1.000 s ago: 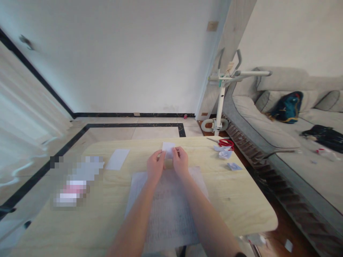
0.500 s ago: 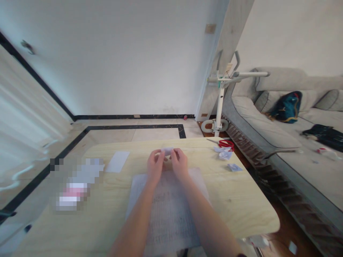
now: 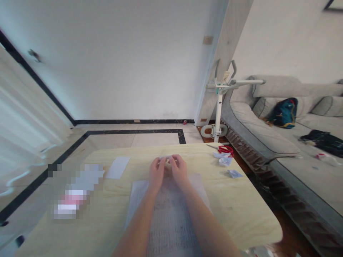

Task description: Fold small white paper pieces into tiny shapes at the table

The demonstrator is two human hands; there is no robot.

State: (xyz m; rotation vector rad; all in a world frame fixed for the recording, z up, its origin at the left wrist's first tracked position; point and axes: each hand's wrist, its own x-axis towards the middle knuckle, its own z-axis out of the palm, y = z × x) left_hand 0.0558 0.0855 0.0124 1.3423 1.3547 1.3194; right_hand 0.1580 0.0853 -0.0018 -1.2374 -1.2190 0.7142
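Near the far edge of the table, my left hand [image 3: 156, 174] and my right hand [image 3: 179, 167] are side by side, fingers bent and pinching a small piece of white paper [image 3: 164, 157]. Most of that piece is hidden behind the fingers. Under my forearms lies a large thin sheet with rows of faint markings [image 3: 171, 221]. Off to the left is a flat blank white paper [image 3: 118, 167].
Red-handled scissors [image 3: 225, 150] lie at the table's far right corner beside crumpled paper [image 3: 224, 160] and another folded scrap [image 3: 234, 174]. A blurred-out patch [image 3: 72, 200] covers items at left. A grey sofa [image 3: 262, 132] stands right of the wooden table [image 3: 241, 210].
The whole view has tilted up slightly, so the table sits lower. Both hands stay together on the small paper, and less of it shows between the fingers.
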